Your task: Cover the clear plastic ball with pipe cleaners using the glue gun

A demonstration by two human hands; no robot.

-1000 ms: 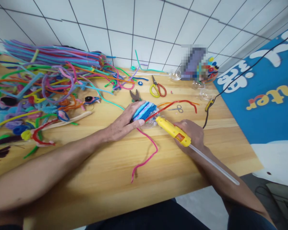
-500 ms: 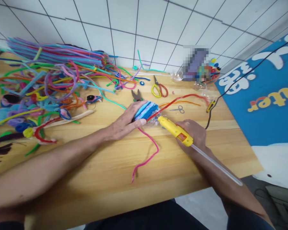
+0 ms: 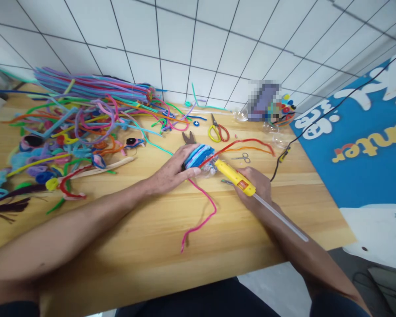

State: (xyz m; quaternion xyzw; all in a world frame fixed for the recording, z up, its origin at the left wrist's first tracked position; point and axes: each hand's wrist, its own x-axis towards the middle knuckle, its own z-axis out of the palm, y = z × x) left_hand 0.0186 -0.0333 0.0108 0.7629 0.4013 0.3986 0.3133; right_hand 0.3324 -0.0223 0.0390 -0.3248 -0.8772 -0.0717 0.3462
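Observation:
My left hand (image 3: 171,174) is wrapped round a clear plastic ball (image 3: 208,169) partly covered in blue, light-blue and purple pipe cleaners (image 3: 199,156). In my right hand (image 3: 255,187) is a yellow hot glue gun (image 3: 236,178), with a long clear glue stick (image 3: 280,218) jutting from its rear. Its nozzle is at the ball's right edge; whether it touches is too small to tell. A red pipe cleaner (image 3: 240,141) runs from the ball to the right. Below the ball, a pink pipe cleaner (image 3: 211,202) trails over the table.
Pliers (image 3: 188,138), red-and-yellow scissors (image 3: 218,131) and small scissors (image 3: 244,157) lie beyond my hands. A heap of pipe cleaners (image 3: 86,127) spreads across the left. Clear balls (image 3: 273,129) stand at the back right. A black cord (image 3: 295,140) crosses the right edge.
The camera view has shifted slightly, so the back of the table sits lower. The glue gun has moved a little left, its nozzle still by the ball. Both grips are unchanged.

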